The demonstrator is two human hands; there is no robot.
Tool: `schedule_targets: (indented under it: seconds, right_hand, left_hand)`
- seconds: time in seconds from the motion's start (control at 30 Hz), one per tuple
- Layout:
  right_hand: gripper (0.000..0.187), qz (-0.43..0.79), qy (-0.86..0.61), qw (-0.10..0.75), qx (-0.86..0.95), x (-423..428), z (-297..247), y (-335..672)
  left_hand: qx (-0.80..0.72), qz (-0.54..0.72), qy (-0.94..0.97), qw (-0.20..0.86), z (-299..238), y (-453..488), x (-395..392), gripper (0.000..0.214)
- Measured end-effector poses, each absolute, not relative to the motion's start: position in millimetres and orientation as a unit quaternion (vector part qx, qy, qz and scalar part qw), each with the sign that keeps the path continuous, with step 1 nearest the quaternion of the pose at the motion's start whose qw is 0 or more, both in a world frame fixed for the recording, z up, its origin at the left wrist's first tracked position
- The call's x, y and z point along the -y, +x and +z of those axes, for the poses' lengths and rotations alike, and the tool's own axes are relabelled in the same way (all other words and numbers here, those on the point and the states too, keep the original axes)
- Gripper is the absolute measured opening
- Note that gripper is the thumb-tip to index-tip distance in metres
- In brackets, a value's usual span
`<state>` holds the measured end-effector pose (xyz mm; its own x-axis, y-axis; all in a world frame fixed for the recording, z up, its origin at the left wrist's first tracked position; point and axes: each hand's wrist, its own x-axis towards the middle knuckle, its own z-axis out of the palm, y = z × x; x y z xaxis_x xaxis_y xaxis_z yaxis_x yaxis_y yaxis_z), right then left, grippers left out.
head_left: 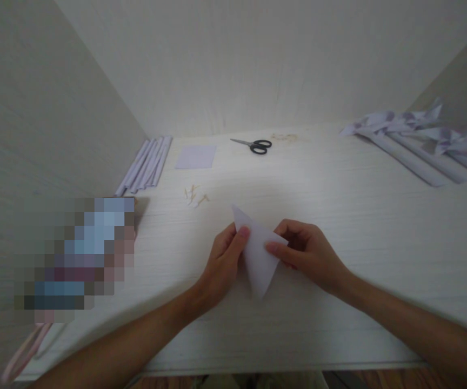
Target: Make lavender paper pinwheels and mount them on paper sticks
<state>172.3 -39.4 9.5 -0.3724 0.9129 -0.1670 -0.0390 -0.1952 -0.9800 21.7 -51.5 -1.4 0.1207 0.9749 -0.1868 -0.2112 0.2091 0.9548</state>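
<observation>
Back from the tabletop's (298, 335) front edge, the left hand (225, 256) and right hand (312, 248) pinch a folded white paper (258, 256), thumbs uppermost. Uneven tugging could crease it askew; a loosened grip might let it spring open.

The sheet (260, 259), the square (195, 156) and the rolls (145, 165) look like smooth matt paper. The scissors (251, 144) pair metal blades (240, 141) with handles (255, 145) that look like plastic. The counter (371, 227) has a matt, wood-like finish with fine streaky grain
</observation>
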Motion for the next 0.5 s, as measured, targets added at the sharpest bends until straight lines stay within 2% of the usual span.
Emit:
schedule_targets:
  seconds: [0.5]
  right_hand:
    - [0.028,0.603,-0.407,0.344,0.594,43.5,-0.3,171.3]
  left_hand:
    - [-0.417,0.493,0.392,0.656,12.3,26.5,49.3,0.029]
